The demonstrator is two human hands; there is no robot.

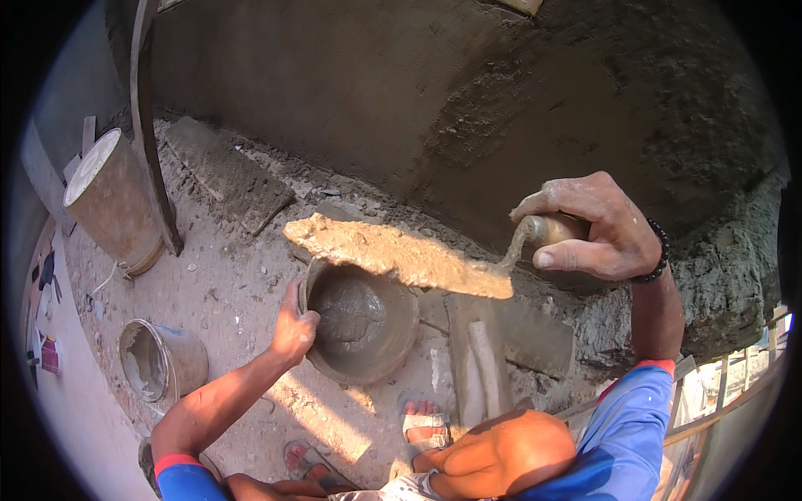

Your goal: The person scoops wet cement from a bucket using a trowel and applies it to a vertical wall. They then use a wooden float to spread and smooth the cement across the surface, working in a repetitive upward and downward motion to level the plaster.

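In my right hand (pixel 597 230) is a trowel (pixel 511 246), its handle wrapped by my fingers. A long heap of wet mortar (pixel 393 255) covers the blade, which stretches leftward over the far rim of a round bucket (pixel 409 334). My left hand (pixel 294 328) grips that bucket by its left rim, fingers partly hidden. Grey wet mortar (pixel 347 313) lies inside the bucket. Beyond the trowel rises a wall (pixel 334 108) coated in damp plaster, with a rougher, darker patch behind my right hand.
An upturned large bucket (pixel 121 204) leans at the left beside a wooden post (pixel 144 108). A smaller mortar-stained bucket (pixel 180 363) stands nearer. Boards (pixel 221 171) lie along the wall's foot, with rubble around. My sandalled feet (pixel 424 422) are below the mortar bucket.
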